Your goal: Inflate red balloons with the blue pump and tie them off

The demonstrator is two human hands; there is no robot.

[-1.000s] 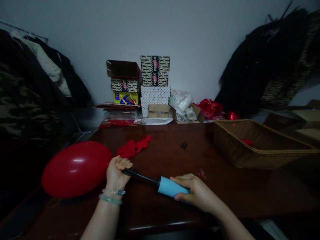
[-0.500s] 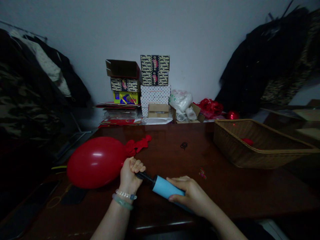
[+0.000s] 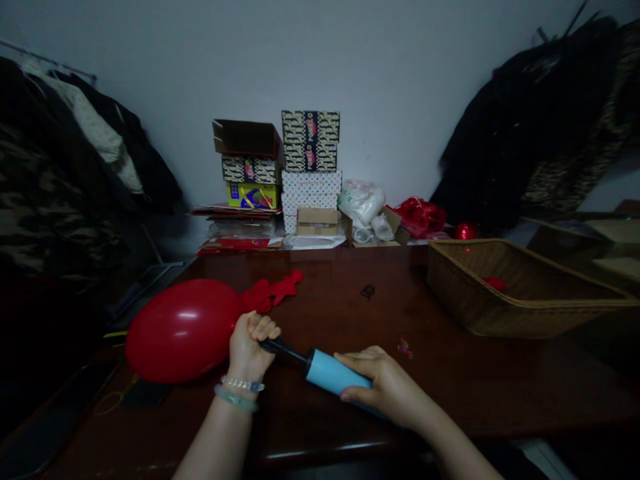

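Note:
My left hand (image 3: 249, 347) is closed around the knotless neck of a red inflated balloon (image 3: 180, 330) and the black nozzle of a hand air pump (image 3: 320, 368). The neck itself is hidden inside my fingers. My right hand (image 3: 385, 387) grips the pump's light blue barrel from above, covering its far end. A heap of limp red balloons (image 3: 273, 292) lies just beyond my left hand on the dark polished wooden table (image 3: 450, 380).
A wicker basket (image 3: 505, 293) with a red balloon (image 3: 495, 284) inside stands at the table's right. Stacked boxes (image 3: 310, 170) and a plastic bag (image 3: 361, 202) stand behind the table. A black hair tie (image 3: 368, 291) lies on the table, and dark clothes hang at both sides.
My left hand and the balloon have shifted right since the oldest frame, closing the gap to the barrel, then eased slightly back left. My right hand has hardly moved.

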